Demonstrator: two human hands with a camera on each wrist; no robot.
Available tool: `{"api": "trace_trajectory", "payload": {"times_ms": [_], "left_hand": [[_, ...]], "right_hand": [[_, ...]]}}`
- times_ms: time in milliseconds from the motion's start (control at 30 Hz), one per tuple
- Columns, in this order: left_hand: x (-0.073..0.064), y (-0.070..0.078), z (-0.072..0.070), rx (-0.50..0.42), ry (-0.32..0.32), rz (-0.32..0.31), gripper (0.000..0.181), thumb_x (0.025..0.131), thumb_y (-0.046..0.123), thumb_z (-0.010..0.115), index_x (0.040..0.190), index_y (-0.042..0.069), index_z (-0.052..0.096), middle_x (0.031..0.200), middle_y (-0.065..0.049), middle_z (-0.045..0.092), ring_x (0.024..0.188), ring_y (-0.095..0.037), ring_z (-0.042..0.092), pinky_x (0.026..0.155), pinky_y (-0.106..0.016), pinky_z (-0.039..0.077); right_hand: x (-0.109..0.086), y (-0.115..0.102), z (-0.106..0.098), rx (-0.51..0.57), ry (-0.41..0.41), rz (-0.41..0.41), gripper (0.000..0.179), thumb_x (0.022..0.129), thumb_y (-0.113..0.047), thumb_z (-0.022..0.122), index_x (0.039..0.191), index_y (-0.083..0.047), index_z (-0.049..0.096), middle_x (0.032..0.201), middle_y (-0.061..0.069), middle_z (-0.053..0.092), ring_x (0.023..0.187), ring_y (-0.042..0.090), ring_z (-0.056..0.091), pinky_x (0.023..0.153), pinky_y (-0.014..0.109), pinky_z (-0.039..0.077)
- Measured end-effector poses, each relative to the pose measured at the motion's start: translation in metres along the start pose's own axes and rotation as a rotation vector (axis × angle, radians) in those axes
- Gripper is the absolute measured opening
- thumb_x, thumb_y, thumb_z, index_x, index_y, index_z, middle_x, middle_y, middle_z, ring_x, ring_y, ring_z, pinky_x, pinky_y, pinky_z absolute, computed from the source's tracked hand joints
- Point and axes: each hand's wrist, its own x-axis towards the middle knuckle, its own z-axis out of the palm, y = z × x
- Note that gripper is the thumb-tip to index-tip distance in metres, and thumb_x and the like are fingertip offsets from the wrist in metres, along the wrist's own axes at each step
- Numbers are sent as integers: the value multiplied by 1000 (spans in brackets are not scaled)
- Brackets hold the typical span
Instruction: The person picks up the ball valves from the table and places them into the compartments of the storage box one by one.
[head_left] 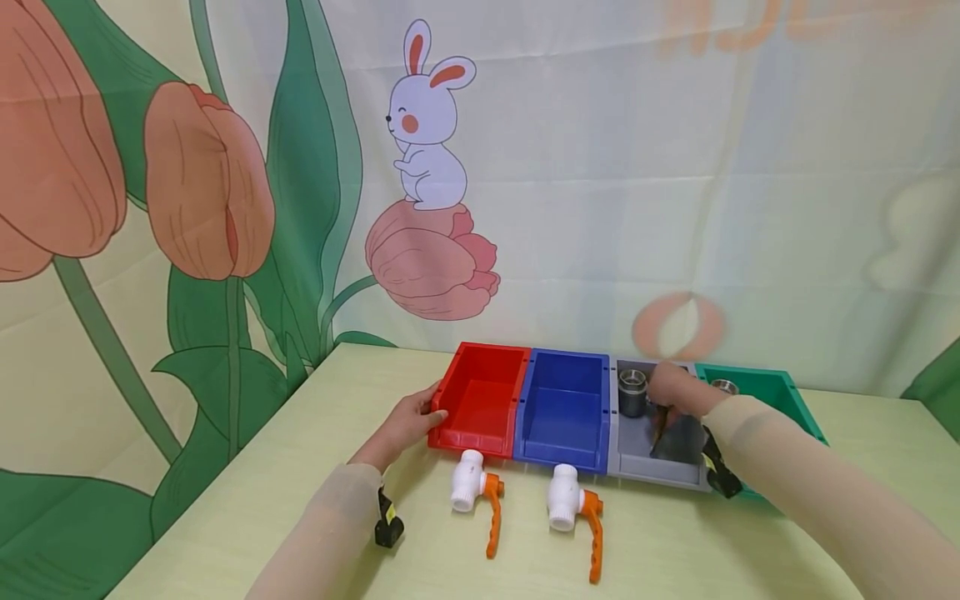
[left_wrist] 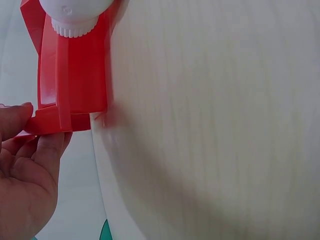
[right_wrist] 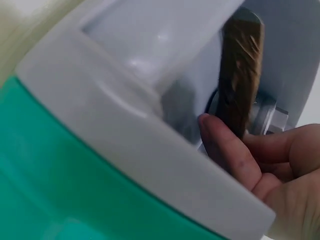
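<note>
My left hand (head_left: 406,425) grips the left side of the red bin (head_left: 447,387), thumb over the rim and fingers beneath it in the left wrist view. Reaching down into the grey bin (head_left: 656,471), my right hand (head_left: 672,392) pinches a metal fitting's flat brown handle (right_wrist: 242,70) between thumb and finger. Part of the fitting's silvery body (right_wrist: 265,116) shows behind the handle; the rest is hidden by the hand. Beside that hand, a dark round fitting (head_left: 632,396) with a shiny metal ring stands in the same bin.
A blue bin (head_left: 564,417) joins the red and grey ones, and a green bin (head_left: 772,392) at the right end contains a metal-ringed piece (head_left: 724,387). Two white valves with orange handles, one left (head_left: 468,482) and one right (head_left: 564,498), lie on the table before the bins.
</note>
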Motion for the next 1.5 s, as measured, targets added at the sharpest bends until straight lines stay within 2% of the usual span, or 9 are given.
{"api": "trace_trajectory", "payload": {"times_ms": [200,333,467,567,700,800,1033,1233,1500], "left_hand": [[0,1,-1,8,-2,0,62,104,10,56,161,12,31,158,-20,47,141,-40,48,114,-51,49],[2,1,-2,4,-7,-4,62,104,10,56,161,12,31,158,-21,46,141,-40,48,114,-51,49],[3,0,-2,6,-11,6,61,104,10,56,160,10,32,157,-21,48,139,-40,50,114,-51,50],[2,-1,-2,8,-12,11,61,104,10,56,160,10,33,156,-22,49,138,-40,51,114,-51,50],[1,-1,-1,8,-16,8,61,104,10,56,160,10,32,156,-21,49,138,-40,51,114,-51,50],[1,-2,-1,-2,-17,0,62,104,10,56,161,11,32,156,-20,49,138,-39,51,114,-50,50],[3,-1,-2,-3,-15,10,61,104,9,56,161,10,32,156,-21,48,139,-40,50,113,-50,50],[3,0,-2,5,-13,5,61,104,9,56,160,10,32,156,-22,48,138,-41,50,113,-51,51],[1,1,-1,2,-8,0,62,104,9,56,160,9,32,156,-22,48,139,-41,50,113,-50,50]], "right_hand": [[-2,-3,-3,55,-50,42,15,98,4,43,87,6,53,59,3,52,50,13,58,56,27,60],[-2,-4,-6,52,-92,46,15,99,1,44,85,2,50,67,4,47,56,14,56,57,26,57],[2,-4,-9,78,-135,62,22,102,0,43,113,17,51,97,25,59,81,30,69,75,37,64],[17,2,-9,122,-167,69,41,103,-3,44,137,19,38,131,37,52,108,44,68,86,47,65],[40,15,-10,185,-228,52,42,101,-4,47,135,17,35,131,39,48,113,49,64,84,51,64],[28,7,-12,172,-222,60,44,100,-5,44,136,19,35,134,44,47,115,54,63,85,54,64],[-13,-15,-21,158,-158,39,57,102,-6,34,149,22,19,154,48,23,125,63,53,94,55,61],[-30,-23,-33,213,-170,-10,56,103,-5,37,151,19,22,156,43,24,135,57,47,98,53,60],[-45,-30,-56,170,-172,-73,56,104,-10,39,150,18,26,155,41,29,134,51,51,90,47,63]]}}
